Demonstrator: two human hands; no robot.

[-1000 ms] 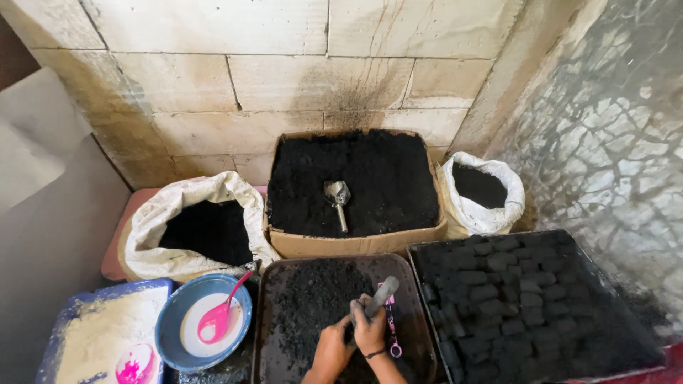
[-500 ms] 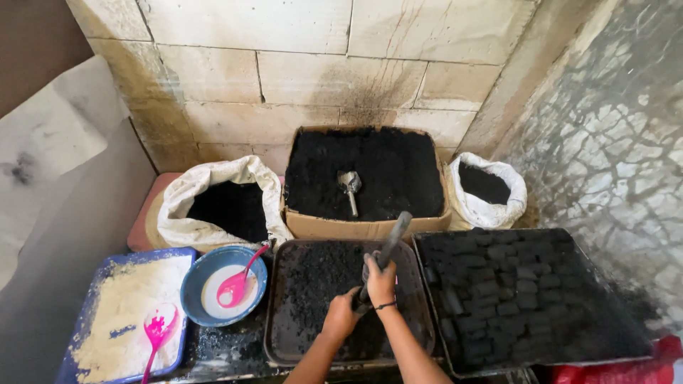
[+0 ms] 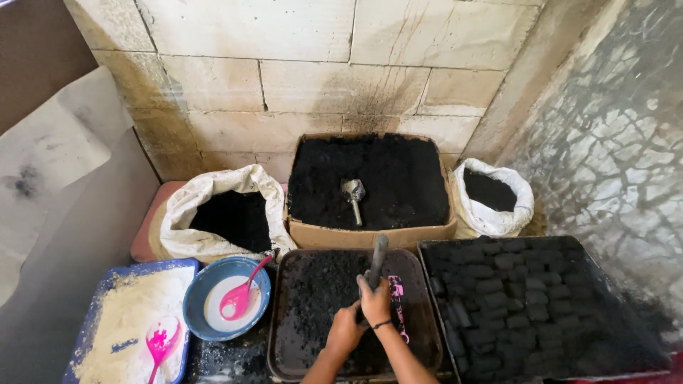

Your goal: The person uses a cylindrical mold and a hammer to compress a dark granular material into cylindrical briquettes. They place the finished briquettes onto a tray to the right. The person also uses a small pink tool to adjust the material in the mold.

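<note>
My right hand (image 3: pixel 375 302) is shut on a dark metal tube (image 3: pixel 378 257) that stands almost upright in a shallow brown tray (image 3: pixel 279 313) of black powder. My left hand (image 3: pixel 344 331) is curled around the tube's lower end, just left of and below the right hand. The bottom of the tube is hidden behind both hands. A pink tool (image 3: pixel 396 300) lies in the tray right beside my right wrist. Both hands are smeared with black dust.
Behind the tray is a cardboard box (image 3: pixel 370 233) of black powder with a metal scoop (image 3: pixel 353 192). White sacks (image 3: pixel 213 186) (image 3: pixel 523 190) flank it. A tray of black briquettes (image 3: pixel 526 299) lies right; a blue bowl (image 3: pixel 196 302) and a blue tray of white powder (image 3: pixel 128 320) lie left, each with a pink spoon.
The tube went from lying tilted low in the tray to standing nearly upright. Both hands shifted further into the tray, and the view lifted to show more wall.
</note>
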